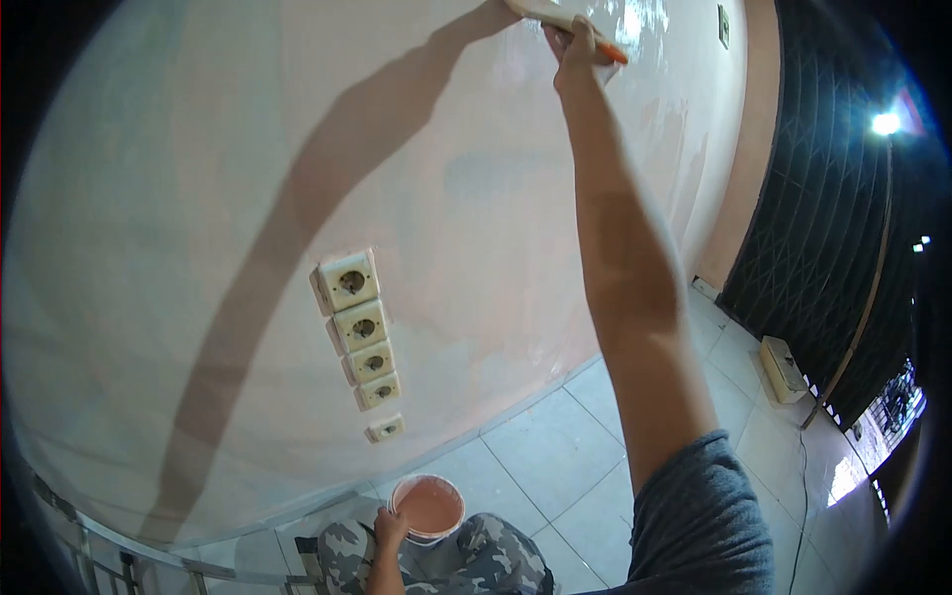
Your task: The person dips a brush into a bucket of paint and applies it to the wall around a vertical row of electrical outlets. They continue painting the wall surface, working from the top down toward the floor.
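High on the wall (pixel 476 248), my right hand (pixel 578 55) is closed around a paintbrush (pixel 547 13) with a pale handle and an orange end. The brush head lies at the top edge of the view, by the wall, and is partly cut off. Low down, my left hand (pixel 392 530) grips the rim of a white bucket (pixel 429 538) at its left side. Pinkish paint (pixel 428 504) fills part of the bucket, which is between my camouflage-clad knees. Wet, shiny streaks show on the wall right of the brush.
A slanting row of several wall sockets (pixel 363 328) sits left of centre. Metal railing (pixel 129 557) runs along the lower left. At right are a dark folding gate (pixel 823 198), a lamp (pixel 886 124) on a pole, a cable and a pale box (pixel 783 370) on the tiled floor (pixel 555 451).
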The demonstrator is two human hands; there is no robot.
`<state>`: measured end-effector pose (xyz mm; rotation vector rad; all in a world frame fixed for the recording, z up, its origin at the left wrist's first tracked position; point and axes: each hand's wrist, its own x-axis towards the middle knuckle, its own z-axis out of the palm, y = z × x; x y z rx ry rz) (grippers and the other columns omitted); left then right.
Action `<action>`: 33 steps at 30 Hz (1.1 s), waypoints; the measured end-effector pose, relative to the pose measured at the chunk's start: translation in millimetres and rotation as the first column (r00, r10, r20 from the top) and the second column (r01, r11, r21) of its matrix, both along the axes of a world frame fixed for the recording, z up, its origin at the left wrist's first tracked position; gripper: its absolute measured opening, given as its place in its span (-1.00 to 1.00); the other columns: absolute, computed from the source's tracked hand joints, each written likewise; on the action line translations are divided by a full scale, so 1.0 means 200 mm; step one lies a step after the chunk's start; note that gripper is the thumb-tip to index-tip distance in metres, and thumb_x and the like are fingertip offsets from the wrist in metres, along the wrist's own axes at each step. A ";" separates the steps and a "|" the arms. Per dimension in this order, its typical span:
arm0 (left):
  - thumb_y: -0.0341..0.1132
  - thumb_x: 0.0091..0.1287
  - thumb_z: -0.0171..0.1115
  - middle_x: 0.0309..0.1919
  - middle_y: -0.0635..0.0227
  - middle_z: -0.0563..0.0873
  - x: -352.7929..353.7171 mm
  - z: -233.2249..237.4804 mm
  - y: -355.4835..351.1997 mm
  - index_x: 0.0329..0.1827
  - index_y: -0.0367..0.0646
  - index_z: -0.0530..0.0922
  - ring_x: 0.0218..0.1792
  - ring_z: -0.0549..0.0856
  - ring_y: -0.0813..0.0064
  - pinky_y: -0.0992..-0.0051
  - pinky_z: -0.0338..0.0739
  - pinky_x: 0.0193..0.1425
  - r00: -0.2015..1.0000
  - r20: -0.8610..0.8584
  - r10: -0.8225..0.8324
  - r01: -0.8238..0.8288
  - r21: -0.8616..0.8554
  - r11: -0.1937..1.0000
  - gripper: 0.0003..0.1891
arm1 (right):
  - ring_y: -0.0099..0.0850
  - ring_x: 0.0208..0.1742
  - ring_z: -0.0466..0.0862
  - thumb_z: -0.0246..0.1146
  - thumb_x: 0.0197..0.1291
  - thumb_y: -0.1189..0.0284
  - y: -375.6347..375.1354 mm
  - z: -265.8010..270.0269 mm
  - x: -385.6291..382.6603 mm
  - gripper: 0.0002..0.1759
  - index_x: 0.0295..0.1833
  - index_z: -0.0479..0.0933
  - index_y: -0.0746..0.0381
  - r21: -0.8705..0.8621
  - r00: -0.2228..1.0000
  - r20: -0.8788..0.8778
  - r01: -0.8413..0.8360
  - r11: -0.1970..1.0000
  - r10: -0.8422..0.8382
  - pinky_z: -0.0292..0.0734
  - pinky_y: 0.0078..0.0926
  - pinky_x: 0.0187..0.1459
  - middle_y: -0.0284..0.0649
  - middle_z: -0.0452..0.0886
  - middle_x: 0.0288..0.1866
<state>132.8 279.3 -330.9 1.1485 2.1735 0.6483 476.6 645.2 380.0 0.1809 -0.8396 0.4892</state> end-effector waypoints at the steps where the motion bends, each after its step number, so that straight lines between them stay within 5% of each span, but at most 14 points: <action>1: -0.20 0.17 0.14 -0.09 -0.30 0.64 0.02 0.03 -0.01 -0.01 -0.47 0.46 0.01 0.63 -0.20 0.08 0.49 0.14 1.000 0.005 -0.005 0.005 -0.016 1.000 -0.53 | -0.12 0.01 0.66 0.20 0.25 0.49 0.06 -0.09 0.03 -0.70 0.03 0.36 0.39 -0.006 0.987 0.114 -0.111 0.994 0.111 0.70 -0.16 0.07 0.02 0.53 0.09; 2: -0.19 0.17 0.14 -0.10 -0.30 0.64 0.02 0.07 -0.02 -0.01 -0.47 0.46 0.01 0.63 -0.20 0.08 0.49 0.14 1.000 0.017 0.007 -0.007 -0.004 1.000 -0.53 | -0.26 -0.11 0.67 0.27 0.25 0.45 -0.29 -0.32 -0.15 -0.71 -0.05 0.46 0.47 -0.095 0.997 -0.025 -0.072 0.993 0.070 0.74 -0.21 -0.03 -0.04 0.58 -0.08; 3: -0.18 0.18 0.15 -0.11 -0.30 0.64 0.02 0.09 -0.02 -0.01 -0.46 0.47 0.01 0.63 -0.20 0.08 0.49 0.13 0.999 0.027 0.017 -0.017 0.015 1.000 -0.52 | -0.34 -0.16 0.67 0.29 0.25 0.43 -0.26 -0.55 -0.16 -0.72 -0.07 0.50 0.44 -0.076 1.000 0.006 0.028 0.997 -0.027 0.73 -0.24 -0.06 -0.10 0.61 -0.13; 4: -0.18 0.18 0.15 -0.11 -0.30 0.64 0.02 0.06 -0.03 -0.01 -0.46 0.47 0.01 0.63 -0.20 0.08 0.49 0.13 1.000 0.028 0.007 -0.007 0.009 1.000 -0.52 | -0.39 -0.18 0.67 0.30 0.26 0.41 -0.36 -0.77 -0.20 -0.71 -0.06 0.53 0.42 -0.189 0.998 -0.030 -0.059 0.980 0.054 0.73 -0.27 -0.05 -0.13 0.62 -0.13; 7: -0.15 0.18 0.19 -0.13 -0.30 0.64 -0.01 -0.03 0.02 -0.03 -0.45 0.47 -0.01 0.63 -0.21 0.08 0.49 0.12 1.000 0.028 0.008 -0.009 0.032 0.999 -0.52 | -0.36 -0.09 0.69 0.28 0.29 0.42 -0.67 -1.44 -0.29 -0.68 0.04 0.50 0.42 -0.508 0.999 -0.033 -0.045 0.860 0.033 0.71 -0.30 0.02 -0.11 0.62 -0.09; 12: -0.18 0.19 0.22 -0.14 -0.30 0.64 -0.06 -0.06 -0.01 -0.07 -0.44 0.46 -0.04 0.63 -0.23 0.08 0.50 0.09 0.997 0.039 -0.072 0.070 0.053 0.996 -0.56 | -0.27 -0.03 0.68 0.20 0.35 0.38 -1.11 -2.22 -0.34 -0.62 0.13 0.43 0.44 -0.730 0.996 -0.035 -0.079 0.678 0.079 0.68 -0.31 0.07 0.00 0.57 0.01; 14: -0.19 0.19 0.25 -0.17 -0.28 0.65 -0.07 -0.06 -0.02 -0.07 -0.45 0.45 -0.06 0.64 -0.23 0.09 0.51 0.06 0.989 -0.053 -0.139 0.143 0.084 0.986 -0.55 | -0.26 -0.02 0.68 0.17 0.38 0.36 -1.20 -2.37 -0.32 -0.62 0.15 0.42 0.44 -0.793 0.995 -0.076 -0.096 0.602 0.058 0.68 -0.29 0.08 0.01 0.56 0.02; 18: -0.20 0.19 0.28 -0.19 -0.23 0.66 -0.04 0.00 -0.01 -0.05 -0.46 0.42 -0.09 0.66 -0.18 0.10 0.53 0.04 0.993 0.044 -0.112 0.113 -0.011 0.994 -0.53 | -0.25 -0.04 0.69 0.12 0.40 0.40 -1.38 -2.66 -0.27 -0.63 0.21 0.37 0.39 -0.880 0.994 -0.085 -0.108 0.462 0.070 0.68 -0.27 0.04 0.00 0.58 0.02; 20: -0.21 0.17 0.30 -0.17 -0.24 0.66 -0.01 0.13 -0.03 -0.05 -0.46 0.42 -0.07 0.66 -0.15 0.12 0.53 0.05 0.942 0.337 -0.014 0.041 -0.072 0.997 -0.53 | -0.26 -0.06 0.70 0.11 0.39 0.43 -1.48 -2.72 -0.24 -0.58 0.28 0.29 0.35 -0.881 0.991 -0.114 -0.136 0.454 0.076 0.68 -0.28 0.00 -0.03 0.59 0.01; 26: -0.21 0.14 0.32 -0.14 -0.29 0.64 0.00 0.10 -0.03 -0.01 -0.43 0.40 -0.04 0.66 -0.17 0.12 0.52 0.08 0.995 -0.007 -0.104 0.105 0.029 0.994 -0.50 | -0.26 -0.08 0.70 0.19 0.34 0.41 -1.73 -3.05 -0.08 -0.64 0.16 0.32 0.31 -0.937 0.989 -0.146 -0.128 0.324 -0.033 0.68 -0.30 0.01 -0.05 0.59 -0.03; 33: -0.20 0.13 0.33 -0.09 -0.28 0.63 -0.03 0.08 -0.01 0.06 -0.43 0.35 -0.01 0.64 -0.19 0.12 0.50 0.12 0.989 0.106 -0.101 0.104 -0.021 0.994 -0.43 | -0.22 -0.05 0.70 0.22 0.31 0.41 -2.05 -3.23 0.10 -0.63 0.13 0.33 0.34 -0.954 0.969 -0.189 -0.143 0.264 -0.160 0.68 -0.27 0.07 -0.02 0.59 -0.02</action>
